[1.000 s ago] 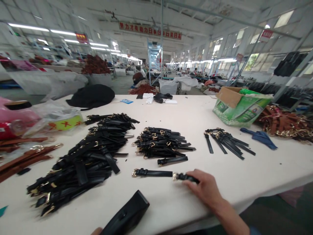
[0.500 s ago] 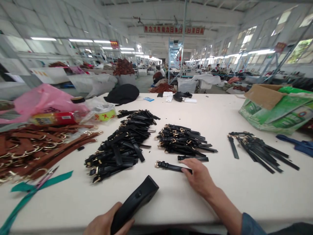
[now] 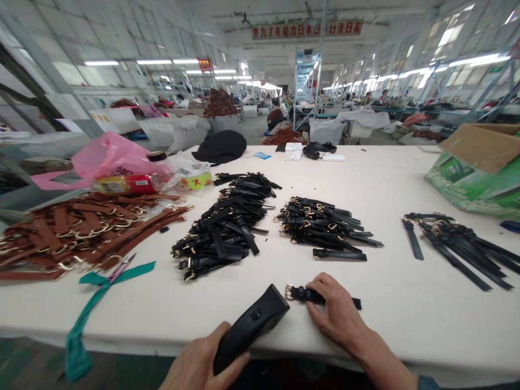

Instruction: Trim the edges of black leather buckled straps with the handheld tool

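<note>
Smooth, softly glossy, leather-like material is seen on the black strap [image 3: 303, 294] at lower centre, fitted with a shiny gold-toned metal buckle [image 3: 288, 292]. The black device [image 3: 251, 326] is cased in low-sheen plastic. The counter [image 3: 406, 325] is covered with matt, pale sheeting. At left, polished metal rings [image 3: 64, 266] are set among matt brown straps [image 3: 46, 232]; crinkled thin plastic is seen in the pink bag [image 3: 106, 157].

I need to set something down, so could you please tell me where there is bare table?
Bare patches lie between the right hand and the right strap cluster, and between the middle strap pile and the green package. It's crowded leftward: large black pile, brown straps, green ribbon.
</note>
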{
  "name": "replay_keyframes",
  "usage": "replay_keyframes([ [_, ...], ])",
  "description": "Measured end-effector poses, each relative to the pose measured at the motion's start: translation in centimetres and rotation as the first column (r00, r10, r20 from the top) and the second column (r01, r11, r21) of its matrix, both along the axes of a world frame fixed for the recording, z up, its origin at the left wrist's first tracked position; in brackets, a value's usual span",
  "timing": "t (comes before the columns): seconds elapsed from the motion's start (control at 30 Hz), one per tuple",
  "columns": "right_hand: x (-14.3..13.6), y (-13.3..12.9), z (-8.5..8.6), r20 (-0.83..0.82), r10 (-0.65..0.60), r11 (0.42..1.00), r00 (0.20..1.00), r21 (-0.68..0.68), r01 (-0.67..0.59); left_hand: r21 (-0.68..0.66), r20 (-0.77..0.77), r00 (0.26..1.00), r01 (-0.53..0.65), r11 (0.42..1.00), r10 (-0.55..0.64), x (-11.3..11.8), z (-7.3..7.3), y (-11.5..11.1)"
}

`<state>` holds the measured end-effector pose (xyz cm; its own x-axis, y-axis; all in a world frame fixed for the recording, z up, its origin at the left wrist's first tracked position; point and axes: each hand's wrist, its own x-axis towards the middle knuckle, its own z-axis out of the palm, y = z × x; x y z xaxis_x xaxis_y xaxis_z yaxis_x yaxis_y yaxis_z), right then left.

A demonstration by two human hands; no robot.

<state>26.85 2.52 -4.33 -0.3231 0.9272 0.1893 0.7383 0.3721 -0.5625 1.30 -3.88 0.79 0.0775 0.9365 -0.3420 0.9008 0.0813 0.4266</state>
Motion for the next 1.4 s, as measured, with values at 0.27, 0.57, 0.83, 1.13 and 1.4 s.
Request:
replay_keyframes([
  [0.27,1.2,-2.5,-0.3,-0.068,0.040,0.998,0.997,-0.036,-0.043,0.017,-0.105,0.985,0.137,0.990,-0.135,1.5,0.3,0.3],
  [0.57,1.4,-2.1,-0.6,-0.133,0.000,0.999,0.991,-0.033,-0.005,-0.031,-0.198,0.956,0.214,0.976,-0.216,3.4,2.7,1.3],
  [0.83,1.6,-2.5,-0.5,-0.194,0.046,0.998,0.980,-0.035,-0.054,-0.034,-0.206,0.955,0.212,0.977,-0.215,3.3,2.7,1.1],
  [1.13,3.9,-2.7,-0.8,-0.120,-0.014,1.000,0.993,0.018,0.017,-0.059,-0.196,0.956,0.211,0.976,-0.218,3.5,3.0,1.2],
  [1.4,3.1,-2.6,-1.1,-0.106,0.056,0.998,0.993,0.042,-0.052,-0.050,-0.217,0.949,0.222,0.974,-0.228,3.1,2.6,1.1],
])
